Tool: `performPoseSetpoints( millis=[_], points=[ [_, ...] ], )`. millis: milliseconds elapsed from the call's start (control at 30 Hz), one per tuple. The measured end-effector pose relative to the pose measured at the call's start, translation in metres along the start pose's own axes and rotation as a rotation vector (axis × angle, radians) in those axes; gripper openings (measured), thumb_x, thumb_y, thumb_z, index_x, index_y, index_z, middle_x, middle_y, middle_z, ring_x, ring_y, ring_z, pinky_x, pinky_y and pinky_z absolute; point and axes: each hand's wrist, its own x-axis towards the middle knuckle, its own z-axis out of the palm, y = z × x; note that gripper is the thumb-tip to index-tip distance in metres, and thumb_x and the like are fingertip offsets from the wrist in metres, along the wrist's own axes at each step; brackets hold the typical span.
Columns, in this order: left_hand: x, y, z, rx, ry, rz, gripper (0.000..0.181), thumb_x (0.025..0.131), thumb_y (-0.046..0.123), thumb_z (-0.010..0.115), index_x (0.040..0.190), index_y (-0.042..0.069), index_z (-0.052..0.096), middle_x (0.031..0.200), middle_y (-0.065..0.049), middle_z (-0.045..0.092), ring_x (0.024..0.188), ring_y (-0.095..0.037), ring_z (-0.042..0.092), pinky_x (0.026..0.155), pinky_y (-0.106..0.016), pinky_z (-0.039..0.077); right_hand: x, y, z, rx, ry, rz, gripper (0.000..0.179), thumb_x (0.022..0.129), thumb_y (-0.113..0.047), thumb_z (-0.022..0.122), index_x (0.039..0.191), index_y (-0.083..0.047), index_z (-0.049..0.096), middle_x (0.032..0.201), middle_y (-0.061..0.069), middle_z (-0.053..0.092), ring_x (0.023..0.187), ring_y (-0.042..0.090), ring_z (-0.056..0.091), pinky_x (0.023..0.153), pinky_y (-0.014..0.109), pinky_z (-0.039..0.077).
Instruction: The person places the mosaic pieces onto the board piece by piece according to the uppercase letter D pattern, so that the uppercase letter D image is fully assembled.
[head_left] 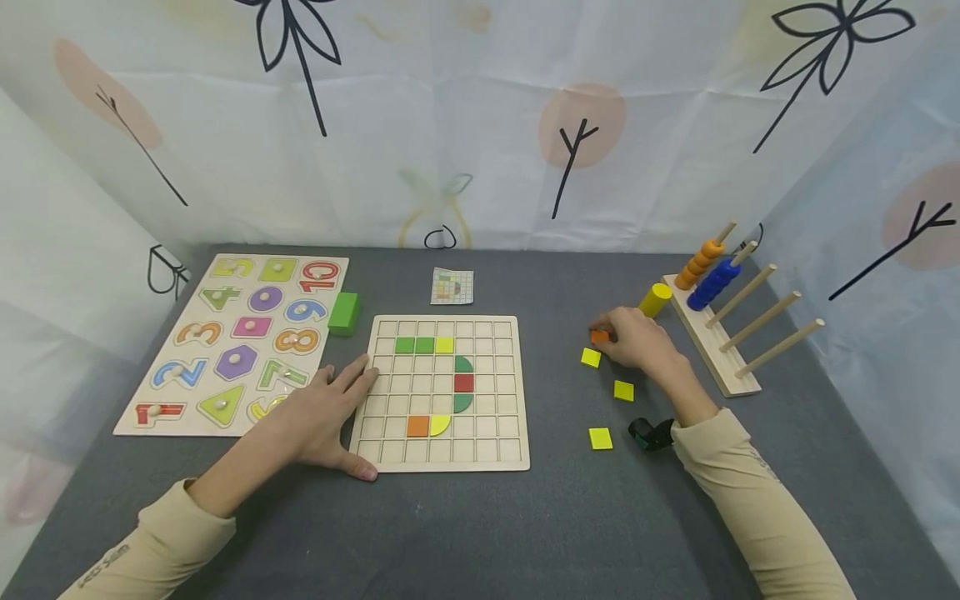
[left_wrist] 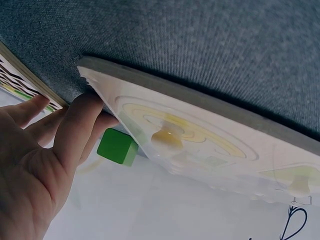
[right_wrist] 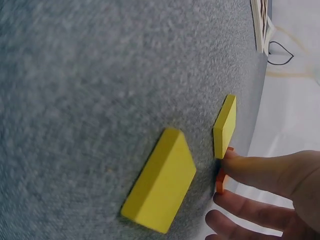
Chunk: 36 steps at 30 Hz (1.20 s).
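My left hand (head_left: 318, 418) lies spread along the left edge of a wooden grid board (head_left: 491, 450), touching its rim. On the board sit two green squares, a yellow square (head_left: 444, 345), a red square (head_left: 463, 382), two green rounded tiles, an orange square (head_left: 417, 426) and a yellow rounded tile (head_left: 440, 425). To the right, my right hand (head_left: 637, 337) pinches an orange square tile (right_wrist: 221, 181) between thumb and index finger, down at the table. Close by lie three yellow square tiles, one (right_wrist: 162, 182) nearest the right wrist camera.
A number-and-shape puzzle board (head_left: 172, 333) lies at the left, with a green block (head_left: 344, 314) beside it. A small pattern card (head_left: 452, 286) lies behind the grid. A yellow cylinder (head_left: 655, 300) and a wooden peg stand (head_left: 708, 337) with orange and blue beads stand at the right.
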Motion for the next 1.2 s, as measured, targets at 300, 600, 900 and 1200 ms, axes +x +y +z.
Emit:
performPoseSetpoints(
  millis=[300, 600, 900, 1200],
  points=[
    [0.0, 0.0, 0.0, -0.007, -0.007, -0.011, 0.137, 0.053, 0.089, 0.076, 0.155, 0.004, 0.038, 0.163, -0.024, 0.035, 0.132, -0.066, 0.044, 0.094, -0.072, 0.05, -0.002, -0.021, 0.003, -0.007, 0.082, -0.067, 0.029, 0.097, -0.014, 0.068, 0.122, 0.0, 0.072, 0.12, 0.023, 0.07, 0.102, 0.036, 0.069, 0.08, 0.048, 0.058],
    [0.0, -0.001, 0.002, -0.004, 0.005, -0.013, 0.136, 0.054, 0.087, 0.078, 0.154, 0.004, 0.038, 0.162, -0.025, 0.036, 0.131, -0.066, 0.045, 0.093, -0.072, 0.05, -0.009, -0.062, 0.012, -0.004, 0.147, -0.179, 0.028, 0.095, -0.017, 0.073, 0.119, -0.003, 0.075, 0.112, 0.015, 0.072, 0.099, 0.032, 0.07, 0.073, 0.043, 0.058],
    [0.0, -0.001, 0.0, -0.014, -0.008, -0.015, 0.137, 0.054, 0.087, 0.077, 0.155, 0.004, 0.037, 0.163, -0.024, 0.035, 0.132, -0.067, 0.044, 0.094, -0.072, 0.049, -0.011, -0.11, 0.024, -0.029, 0.139, -0.292, 0.024, 0.094, -0.016, 0.073, 0.115, -0.008, 0.077, 0.102, 0.009, 0.072, 0.079, 0.02, 0.062, 0.055, 0.027, 0.047],
    [0.001, -0.002, 0.001, -0.016, -0.019, -0.018, 0.137, 0.054, 0.089, 0.076, 0.155, 0.004, 0.037, 0.164, -0.024, 0.034, 0.133, -0.067, 0.043, 0.095, -0.071, 0.049, -0.015, -0.162, 0.041, -0.01, 0.08, -0.429, 0.016, 0.095, -0.016, 0.072, 0.11, -0.013, 0.078, 0.091, 0.004, 0.066, 0.072, 0.015, 0.053, 0.049, 0.023, 0.038]
  ],
)
